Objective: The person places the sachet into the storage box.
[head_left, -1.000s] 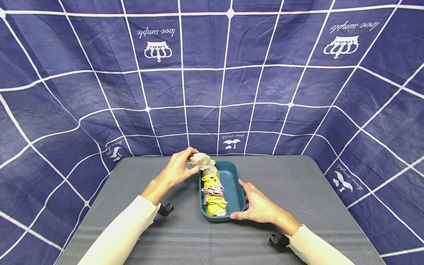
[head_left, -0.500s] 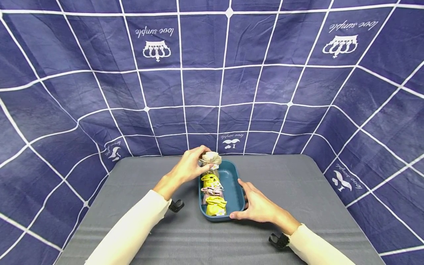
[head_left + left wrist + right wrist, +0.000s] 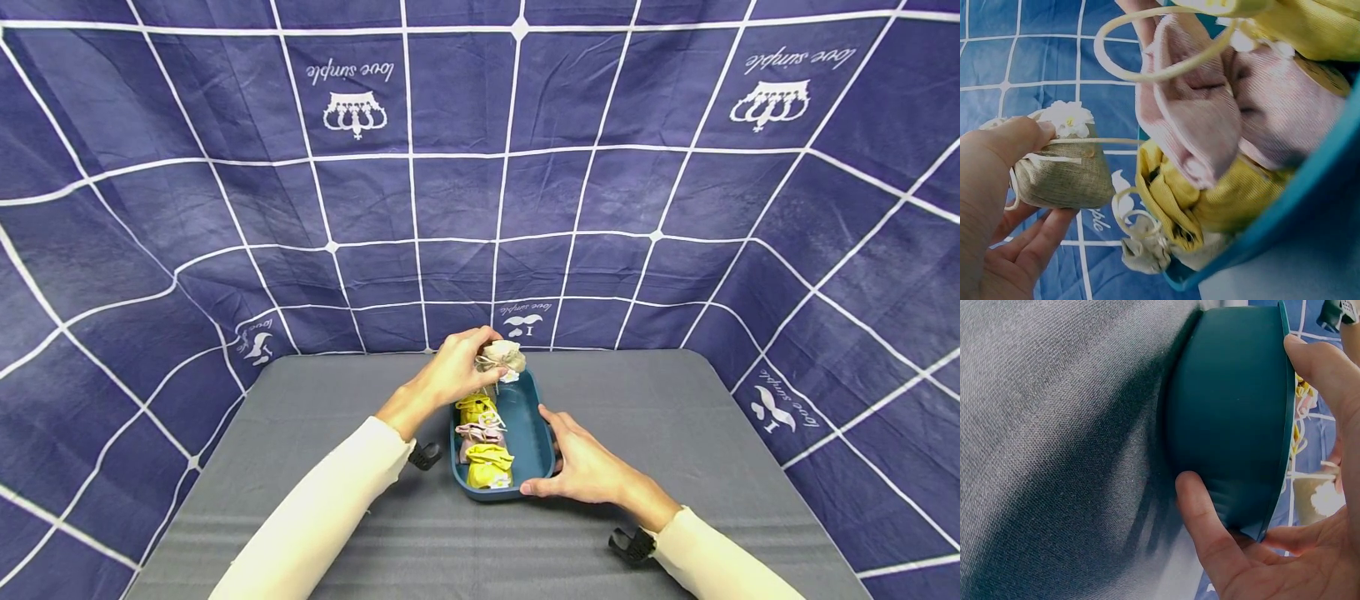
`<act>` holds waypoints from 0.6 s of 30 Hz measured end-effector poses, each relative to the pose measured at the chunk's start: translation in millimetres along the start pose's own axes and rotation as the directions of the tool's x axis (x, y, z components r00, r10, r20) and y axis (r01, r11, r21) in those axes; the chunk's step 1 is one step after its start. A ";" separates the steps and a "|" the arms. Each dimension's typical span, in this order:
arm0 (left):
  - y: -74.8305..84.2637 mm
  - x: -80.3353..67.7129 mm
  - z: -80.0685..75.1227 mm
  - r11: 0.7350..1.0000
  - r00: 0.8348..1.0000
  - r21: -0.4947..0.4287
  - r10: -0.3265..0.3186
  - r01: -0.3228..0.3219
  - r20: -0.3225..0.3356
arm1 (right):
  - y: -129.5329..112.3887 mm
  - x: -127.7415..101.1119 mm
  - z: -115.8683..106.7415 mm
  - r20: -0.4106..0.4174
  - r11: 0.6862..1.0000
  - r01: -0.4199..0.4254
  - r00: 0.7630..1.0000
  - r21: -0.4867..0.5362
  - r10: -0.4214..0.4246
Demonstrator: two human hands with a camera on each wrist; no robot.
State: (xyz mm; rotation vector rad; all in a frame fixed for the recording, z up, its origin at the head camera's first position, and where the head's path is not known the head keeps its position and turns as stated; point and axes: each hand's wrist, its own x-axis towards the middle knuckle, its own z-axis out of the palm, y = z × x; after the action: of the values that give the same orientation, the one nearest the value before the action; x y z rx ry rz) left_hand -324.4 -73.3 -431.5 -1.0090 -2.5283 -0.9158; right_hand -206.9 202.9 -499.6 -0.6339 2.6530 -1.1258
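Observation:
In the head view my left hand [image 3: 453, 371] holds a small beige drawstring pouch [image 3: 505, 357] above the far end of a blue-green plastic bin [image 3: 528, 433]. The left wrist view shows thumb and fingers around this pouch [image 3: 1069, 181], which bears a white flower and a cord. My right hand [image 3: 588, 471] grips the bin's near right corner, its thumb at the rim and fingers along the outer wall [image 3: 1229, 406]. Along the bin's left side lie a yellow pouch [image 3: 490, 468], a pink pouch [image 3: 471, 452] and another yellow pouch [image 3: 474, 408]. A beige pouch [image 3: 1147, 250] behind them is partly hidden.
The bin stands on a grey cloth-covered table [image 3: 645, 417]. A dark blue curtain [image 3: 570, 200] with white grid lines hangs behind and on both sides. Black devices [image 3: 632, 546] are strapped at both wrists.
My left hand has carried the beige pouch rightward, from the bin's far left edge to over its far end. The right hand and the bin have stayed in place.

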 end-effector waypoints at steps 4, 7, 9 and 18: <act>-0.9 5.6 5.5 1.000 1.000 0.001 -0.020 0.020 0.017 | 0.5 0.2 0.8 -0.003 1.000 0.005 1.000 -0.007 -0.005; -2.8 7.2 10.0 0.999 0.998 0.011 -0.047 0.046 0.040 | 1.1 0.5 1.2 -0.004 1.000 0.006 1.000 -0.008 -0.006; -3.1 7.3 12.4 0.998 0.996 0.021 -0.068 0.067 0.058 | 1.3 0.4 1.3 -0.004 1.000 0.003 1.000 -0.009 -0.003; -2.9 6.6 20.1 0.992 0.984 0.060 -0.118 0.111 0.132 | 1.1 0.0 0.8 -0.006 1.000 0.001 1.000 -0.015 -0.001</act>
State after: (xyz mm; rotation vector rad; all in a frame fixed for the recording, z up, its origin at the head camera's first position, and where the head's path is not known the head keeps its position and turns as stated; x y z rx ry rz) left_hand -331.5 -58.5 -445.1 -0.9491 -2.7331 -0.8320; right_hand -207.0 203.1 -500.9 -0.6361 2.6694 -1.1105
